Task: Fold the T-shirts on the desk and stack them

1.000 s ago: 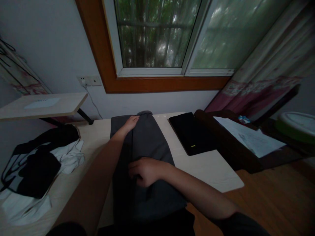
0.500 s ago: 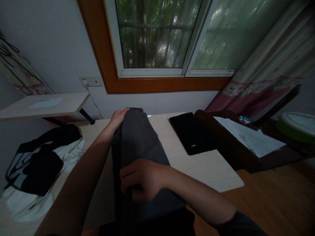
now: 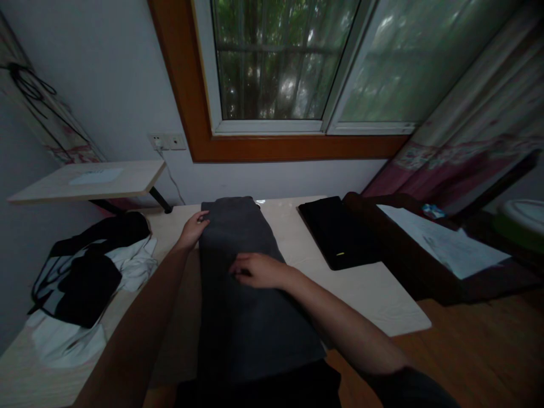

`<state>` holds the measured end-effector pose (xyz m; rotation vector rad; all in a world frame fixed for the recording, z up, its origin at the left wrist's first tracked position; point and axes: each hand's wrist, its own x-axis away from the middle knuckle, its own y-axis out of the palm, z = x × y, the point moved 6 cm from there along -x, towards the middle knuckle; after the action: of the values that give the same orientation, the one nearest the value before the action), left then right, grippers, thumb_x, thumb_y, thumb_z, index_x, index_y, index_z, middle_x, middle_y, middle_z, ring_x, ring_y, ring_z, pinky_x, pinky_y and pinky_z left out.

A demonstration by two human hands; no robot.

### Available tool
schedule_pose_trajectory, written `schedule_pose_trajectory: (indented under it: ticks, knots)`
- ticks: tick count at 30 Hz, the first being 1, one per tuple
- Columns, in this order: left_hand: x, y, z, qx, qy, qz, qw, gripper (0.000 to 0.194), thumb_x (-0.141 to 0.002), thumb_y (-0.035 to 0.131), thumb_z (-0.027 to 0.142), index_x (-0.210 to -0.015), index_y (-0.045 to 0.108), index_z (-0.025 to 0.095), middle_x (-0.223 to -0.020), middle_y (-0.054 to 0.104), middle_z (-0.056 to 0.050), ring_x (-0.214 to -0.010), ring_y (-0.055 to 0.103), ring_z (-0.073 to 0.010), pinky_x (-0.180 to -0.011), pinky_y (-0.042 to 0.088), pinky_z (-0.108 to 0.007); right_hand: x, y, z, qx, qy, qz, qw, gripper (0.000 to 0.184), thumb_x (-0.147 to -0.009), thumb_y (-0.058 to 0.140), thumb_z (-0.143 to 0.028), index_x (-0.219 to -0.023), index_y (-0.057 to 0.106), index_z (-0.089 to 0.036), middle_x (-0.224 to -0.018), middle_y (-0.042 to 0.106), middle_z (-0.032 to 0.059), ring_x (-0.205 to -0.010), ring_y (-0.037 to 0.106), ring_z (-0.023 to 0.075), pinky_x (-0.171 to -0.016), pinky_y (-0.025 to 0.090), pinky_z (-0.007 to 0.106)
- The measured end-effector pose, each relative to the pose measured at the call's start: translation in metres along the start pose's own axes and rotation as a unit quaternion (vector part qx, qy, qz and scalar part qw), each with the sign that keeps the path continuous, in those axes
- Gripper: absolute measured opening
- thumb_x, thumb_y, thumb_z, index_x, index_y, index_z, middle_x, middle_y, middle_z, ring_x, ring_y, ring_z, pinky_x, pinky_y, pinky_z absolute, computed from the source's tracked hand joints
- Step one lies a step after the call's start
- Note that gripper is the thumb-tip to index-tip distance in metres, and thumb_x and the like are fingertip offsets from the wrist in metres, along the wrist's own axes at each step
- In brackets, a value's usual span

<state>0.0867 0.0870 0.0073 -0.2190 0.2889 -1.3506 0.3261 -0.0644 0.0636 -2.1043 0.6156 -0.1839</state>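
Note:
A dark grey folded garment, apparently trousers, lies lengthwise on the pale wooden table, its near end reaching down towards my body. At its far left edge is my left hand, fingertips against the cloth with a small gap between thumb and fingers. Over the middle of the garment rests my right hand, palm down, its fingers loosely bent and apart, with no cloth visibly pinched. Whether the right fingertips press on the fabric is hard to tell in the dim light.
Black and white clothes lie heaped on the left, beside a raised shelf. A flat black case with a small yellow mark lies right of the garment. Papers rest on dark furniture farther right. A window is behind.
My right hand has moved away from my body along the garment and its fingers have loosened. The left hand has come slightly back from the far edge, and the cloth there lies flatter.

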Motion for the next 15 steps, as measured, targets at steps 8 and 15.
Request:
schedule_pose_trajectory:
  ticks: [8,15]
  knots:
    - [-0.002,0.000,-0.011,0.072,-0.016,-0.012,0.997,0.071,-0.078,0.074,0.030,-0.143,0.050,0.019,-0.122,0.064,-0.011,-0.105,0.067,-0.0219,-0.091,0.055,-0.036,0.055,-0.026,0.080,0.173,0.250,0.173,0.937,0.043,-0.092,0.068,-0.030,-0.134,0.063,-0.020,-0.123,0.056,0.0136,-0.113,0.052,0.0291,-0.103,0.045,0.045]
    - [0.023,-0.005,-0.008,0.027,-0.029,-0.058,0.998,0.103,-0.068,0.087,0.035,-0.155,0.033,0.027,-0.121,0.057,-0.010,-0.098,0.066,-0.0213,-0.083,0.057,-0.036,0.077,-0.029,0.099,0.123,0.303,0.274,0.904,0.046,-0.096,0.061,-0.027,-0.142,0.054,-0.021,-0.130,0.048,0.0145,-0.113,0.057,0.0268,-0.104,0.048,0.043]
